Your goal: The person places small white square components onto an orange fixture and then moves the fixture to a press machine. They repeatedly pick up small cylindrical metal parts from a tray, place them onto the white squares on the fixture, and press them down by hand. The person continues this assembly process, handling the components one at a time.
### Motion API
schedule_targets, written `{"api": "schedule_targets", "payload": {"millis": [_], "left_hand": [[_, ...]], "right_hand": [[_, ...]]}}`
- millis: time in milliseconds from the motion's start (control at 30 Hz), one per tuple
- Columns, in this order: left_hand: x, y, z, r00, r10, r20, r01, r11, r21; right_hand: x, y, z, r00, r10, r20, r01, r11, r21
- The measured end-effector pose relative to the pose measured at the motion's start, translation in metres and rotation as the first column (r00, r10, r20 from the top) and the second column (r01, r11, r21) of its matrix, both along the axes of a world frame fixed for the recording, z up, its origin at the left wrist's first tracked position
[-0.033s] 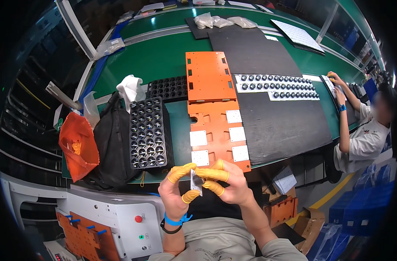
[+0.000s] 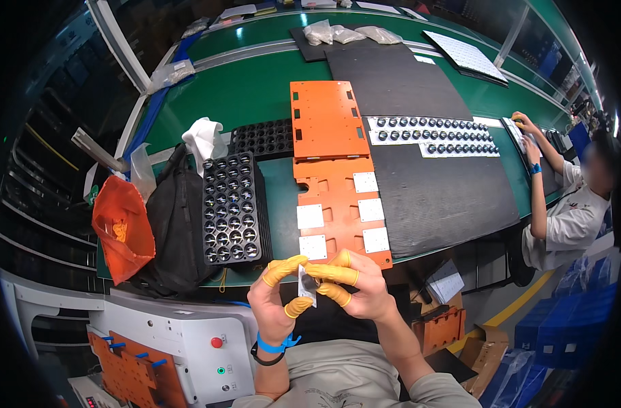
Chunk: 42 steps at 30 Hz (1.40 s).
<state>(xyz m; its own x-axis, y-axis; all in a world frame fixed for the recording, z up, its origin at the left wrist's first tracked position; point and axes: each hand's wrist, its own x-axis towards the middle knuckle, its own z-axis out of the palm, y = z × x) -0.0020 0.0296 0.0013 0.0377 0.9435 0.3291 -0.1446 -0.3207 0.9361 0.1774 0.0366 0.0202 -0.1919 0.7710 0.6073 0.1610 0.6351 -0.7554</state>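
My left hand (image 2: 275,299) and my right hand (image 2: 359,289), both with yellow finger cots, meet in front of my body. Between the left fingers and thumb stands a small white square plate (image 2: 303,289), turned edge-up. A dark round part (image 2: 312,280) sits against its right face, and the right fingers pinch it. Just beyond the hands, an orange fixture board (image 2: 338,224) carries several white square plates (image 2: 313,247). Its orange upper panel (image 2: 327,119) lies folded back flat. To the left, a stacked black tray (image 2: 264,238) holds rows of round lens-like parts.
Strips of white plates with black round parts (image 2: 429,129) lie on a black mat (image 2: 446,204) at right. A co-worker (image 2: 569,224) handles a similar strip. At left are an orange bag (image 2: 123,231), a black bag (image 2: 171,238) and a machine with a red button (image 2: 216,342).
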Motion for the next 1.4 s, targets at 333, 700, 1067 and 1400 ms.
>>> {"api": "schedule_targets", "payload": {"millis": [333, 700, 1067, 1400], "left_hand": [[0.002, -0.002, 0.004, 0.985, -0.118, 0.129, 0.14, 0.974, -0.178], [0.007, -0.002, 0.01, 0.981, -0.143, 0.132, 0.167, 0.968, -0.189], [0.009, -0.003, 0.007, 0.985, -0.155, 0.07, 0.164, 0.975, -0.15], [0.008, -0.002, 0.002, 0.956, -0.234, 0.176, 0.27, 0.936, -0.225]], "right_hand": [[-0.003, -0.004, -0.01, 0.996, -0.078, -0.043, 0.081, 0.995, 0.065], [-0.004, -0.009, -0.012, 0.987, -0.092, -0.128, 0.097, 0.995, 0.032], [0.0, -0.013, -0.02, 0.978, -0.083, -0.194, 0.084, 0.996, -0.001], [0.005, -0.009, -0.023, 0.987, -0.113, -0.112, 0.117, 0.993, 0.033]]}}
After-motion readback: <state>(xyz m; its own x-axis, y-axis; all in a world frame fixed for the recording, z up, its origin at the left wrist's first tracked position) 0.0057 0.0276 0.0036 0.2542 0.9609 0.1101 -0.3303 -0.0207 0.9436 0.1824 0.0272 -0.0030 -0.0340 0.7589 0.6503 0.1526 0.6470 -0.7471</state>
